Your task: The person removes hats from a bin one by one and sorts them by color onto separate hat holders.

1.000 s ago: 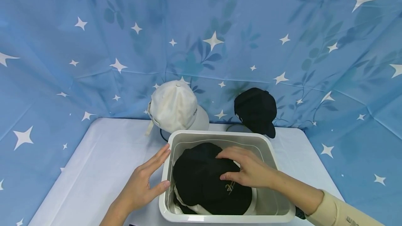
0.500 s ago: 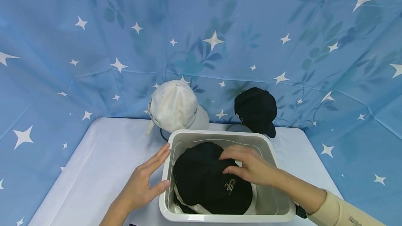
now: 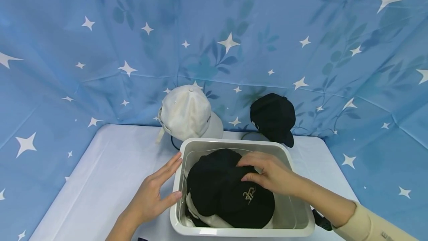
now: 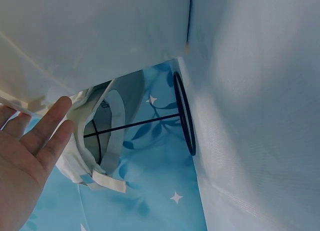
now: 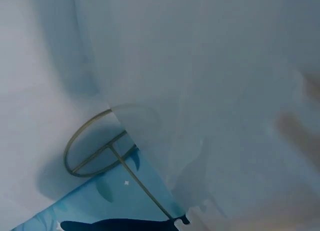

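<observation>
A light grey plastic bin (image 3: 297, 211) stands at the table's front. In it lies a black baseball cap (image 3: 217, 185) with a gold embroidered emblem, on top of a cream fabric item (image 3: 217, 221) that is mostly covered. My right hand (image 3: 269, 172) reaches into the bin and pinches the black cap's crown between thumb and fingers. Against the bin's left rim rests my left hand (image 3: 153, 192), its fingers straight and spread. The left wrist view shows this left hand (image 4: 30, 156) beside the bin wall. In the right wrist view, my fingers are blurred behind the bin wall.
Behind the bin a white cap (image 3: 187, 112) hangs on a black wire stand (image 4: 185, 113). To its right is another black cap (image 3: 272, 116), on a gold-coloured stand (image 5: 75, 141). A blue star-patterned curtain (image 3: 133, 40) backs the white table (image 3: 110, 166). A dark object (image 3: 321, 220) lies right of the bin.
My right hand has shifted slightly right and away from me, and the black cap's crown and emblem have shifted with it. The left hand stays at the rim.
</observation>
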The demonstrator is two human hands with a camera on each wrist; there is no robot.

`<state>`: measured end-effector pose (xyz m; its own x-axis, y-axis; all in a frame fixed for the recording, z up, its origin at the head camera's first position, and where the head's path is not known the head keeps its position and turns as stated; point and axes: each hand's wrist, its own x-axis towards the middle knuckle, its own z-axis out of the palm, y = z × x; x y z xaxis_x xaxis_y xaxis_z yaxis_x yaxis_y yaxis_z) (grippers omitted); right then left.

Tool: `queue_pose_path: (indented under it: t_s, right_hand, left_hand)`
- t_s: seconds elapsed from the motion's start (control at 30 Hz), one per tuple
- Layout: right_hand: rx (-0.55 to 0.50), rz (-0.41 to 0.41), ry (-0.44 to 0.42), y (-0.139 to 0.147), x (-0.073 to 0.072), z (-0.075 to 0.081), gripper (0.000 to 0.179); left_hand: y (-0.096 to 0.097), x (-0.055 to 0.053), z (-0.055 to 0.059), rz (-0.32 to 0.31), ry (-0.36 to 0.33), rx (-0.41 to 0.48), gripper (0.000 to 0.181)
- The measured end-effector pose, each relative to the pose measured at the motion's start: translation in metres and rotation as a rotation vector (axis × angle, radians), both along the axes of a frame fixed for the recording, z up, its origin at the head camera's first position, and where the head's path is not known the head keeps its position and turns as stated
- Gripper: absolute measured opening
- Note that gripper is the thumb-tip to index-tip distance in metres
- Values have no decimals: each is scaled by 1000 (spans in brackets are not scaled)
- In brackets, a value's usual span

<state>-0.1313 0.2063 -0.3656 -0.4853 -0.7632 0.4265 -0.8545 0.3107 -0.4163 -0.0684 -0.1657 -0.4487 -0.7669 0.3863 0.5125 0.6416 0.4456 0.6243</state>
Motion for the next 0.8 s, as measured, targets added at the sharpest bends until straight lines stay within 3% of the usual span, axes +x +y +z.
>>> queue_pose_path:
  t_s: [0.37, 0.8]
  right_hand:
    - [11, -11, 69, 2, -3, 20, 41]
    - [-4, -8, 53, 8, -7, 39, 48]
  left_hand:
    - [0, 1, 2, 9, -16, -13, 76]
    - [-1, 1, 2, 11, -22, -16, 76]
